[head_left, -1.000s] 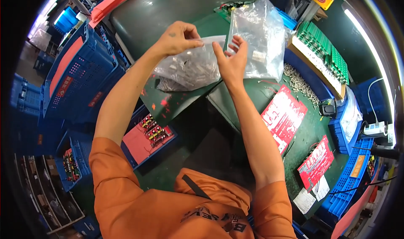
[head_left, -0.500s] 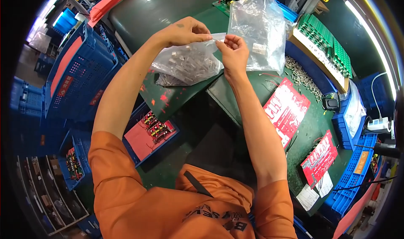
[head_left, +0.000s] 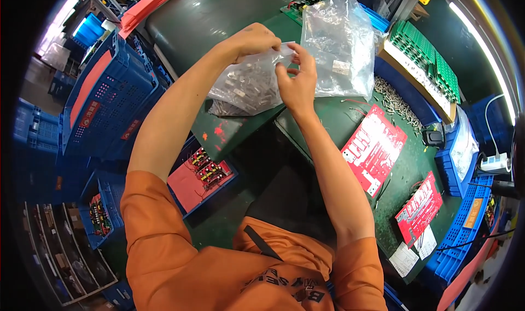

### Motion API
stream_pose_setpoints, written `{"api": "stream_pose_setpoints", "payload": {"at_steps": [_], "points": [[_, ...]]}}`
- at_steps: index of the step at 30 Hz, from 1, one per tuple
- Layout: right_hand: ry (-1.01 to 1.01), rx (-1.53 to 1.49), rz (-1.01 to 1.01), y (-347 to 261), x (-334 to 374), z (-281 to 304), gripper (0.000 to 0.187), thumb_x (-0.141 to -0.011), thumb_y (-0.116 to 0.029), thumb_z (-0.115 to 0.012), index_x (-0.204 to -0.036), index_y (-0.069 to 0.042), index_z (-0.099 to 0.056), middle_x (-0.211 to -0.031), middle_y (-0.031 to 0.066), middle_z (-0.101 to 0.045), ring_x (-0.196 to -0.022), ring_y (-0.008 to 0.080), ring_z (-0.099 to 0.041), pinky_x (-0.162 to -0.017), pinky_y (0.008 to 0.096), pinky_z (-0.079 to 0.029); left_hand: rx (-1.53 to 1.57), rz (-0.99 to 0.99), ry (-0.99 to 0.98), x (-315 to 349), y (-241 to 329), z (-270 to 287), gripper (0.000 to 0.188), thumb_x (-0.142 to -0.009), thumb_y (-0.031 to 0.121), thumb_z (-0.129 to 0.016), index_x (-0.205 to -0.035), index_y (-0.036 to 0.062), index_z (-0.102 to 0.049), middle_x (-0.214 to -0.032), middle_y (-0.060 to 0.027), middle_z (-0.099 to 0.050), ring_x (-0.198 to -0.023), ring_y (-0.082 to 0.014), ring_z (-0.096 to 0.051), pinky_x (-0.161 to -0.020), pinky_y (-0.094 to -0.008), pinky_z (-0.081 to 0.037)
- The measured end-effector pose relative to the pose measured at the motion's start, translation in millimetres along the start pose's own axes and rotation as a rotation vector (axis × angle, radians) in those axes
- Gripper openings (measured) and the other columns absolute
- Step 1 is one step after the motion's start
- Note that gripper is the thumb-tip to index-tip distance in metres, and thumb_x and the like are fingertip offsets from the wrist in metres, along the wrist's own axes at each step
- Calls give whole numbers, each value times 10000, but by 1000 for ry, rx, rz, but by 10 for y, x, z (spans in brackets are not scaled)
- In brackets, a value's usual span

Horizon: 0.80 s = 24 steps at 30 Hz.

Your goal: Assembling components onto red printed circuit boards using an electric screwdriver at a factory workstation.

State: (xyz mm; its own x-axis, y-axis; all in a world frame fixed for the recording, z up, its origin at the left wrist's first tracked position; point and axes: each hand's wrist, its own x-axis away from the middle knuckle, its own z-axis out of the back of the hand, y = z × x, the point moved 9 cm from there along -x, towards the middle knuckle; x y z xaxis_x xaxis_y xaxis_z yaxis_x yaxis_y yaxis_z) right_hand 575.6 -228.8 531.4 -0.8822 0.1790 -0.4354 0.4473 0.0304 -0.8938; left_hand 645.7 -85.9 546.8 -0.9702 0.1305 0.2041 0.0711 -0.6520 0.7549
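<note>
A clear plastic bag (head_left: 246, 84) full of small metallic cylindrical parts rests on the green bench. My left hand (head_left: 254, 41) is closed on the bag's top edge, its fingers bunched together. At the right end of that edge is my right hand (head_left: 298, 81), thumb and index finger apart, the index fingertip at the bag's corner. Whether that fingertip presses on the plastic is hard to make out. Behind my right hand lies a second, larger clear bag (head_left: 342, 43) bearing a small white label.
Loose metal parts (head_left: 395, 103) are heaped at the right. Nearer lie red circuit boards (head_left: 374, 147) and white paper slips (head_left: 403, 259). A box of green boards (head_left: 424, 59) stands at the back right. Blue crates (head_left: 109, 103) are stacked left; a blue tray (head_left: 188, 188) holds populated boards.
My right thumb and fingers have spread apart from their pinch on the bag's edge. My left hand has slid right along the edge, and the view has shifted slightly.
</note>
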Motion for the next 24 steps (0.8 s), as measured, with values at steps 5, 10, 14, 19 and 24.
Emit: {"api": "stream_pose_setpoints", "payload": {"at_steps": [5, 10, 14, 19, 24], "points": [[-80, 476, 323, -270, -87, 27, 230, -736, -44, -645, -963, -73, -630, -975, 136, -523, -896, 266, -524, -697, 345, -475, -20, 37, -57, 27, 3, -36, 147, -782, 152, -599, -758, 11, -633, -683, 4, -534, -635, -79, -445, -548, -244, -354], [-218, 585, 627, -485, 1, -59, 140, -695, 33, -635, -812, -42, -629, -1025, 124, -528, -922, 300, -527, -692, 371, -474, -33, -300, -60, 182, 218, -29, 196, -850, 177, -601, -812, -13, -628, -713, -19, -587, -658, -84, -495, -592, -250, -405], [-173, 607, 645, -474, 56, -30, 146, -673, 58, -639, -783, -34, -611, -1026, 114, -526, -914, 288, -534, -689, 359, -480, -43, -310, -44, 207, 216, -26, 204, -844, 176, -604, -836, -26, -632, -729, -41, -612, -669, -89, -521, -607, -252, -419], [-165, 497, 564, -373, 12, 22, 105, -718, 43, -636, -787, -33, -614, -1012, 127, -532, -862, 281, -553, -687, 350, -476, -98, -448, 124, 268, 330, 46, 214, -826, 181, -620, -852, -30, -652, -676, -54, -616, -606, -93, -516, -565, -265, -418], [-52, 191, -125, -9, 6, 78, 259, -738, -161, -734, -789, 36, -575, -824, 100, -574, -759, 190, -586, -669, 288, -475, -223, -479, 197, 334, 375, 108, 211, -810, 165, -633, -864, -38, -653, -653, -77, -616, -569, -103, -519, -543, -268, -430]]}}
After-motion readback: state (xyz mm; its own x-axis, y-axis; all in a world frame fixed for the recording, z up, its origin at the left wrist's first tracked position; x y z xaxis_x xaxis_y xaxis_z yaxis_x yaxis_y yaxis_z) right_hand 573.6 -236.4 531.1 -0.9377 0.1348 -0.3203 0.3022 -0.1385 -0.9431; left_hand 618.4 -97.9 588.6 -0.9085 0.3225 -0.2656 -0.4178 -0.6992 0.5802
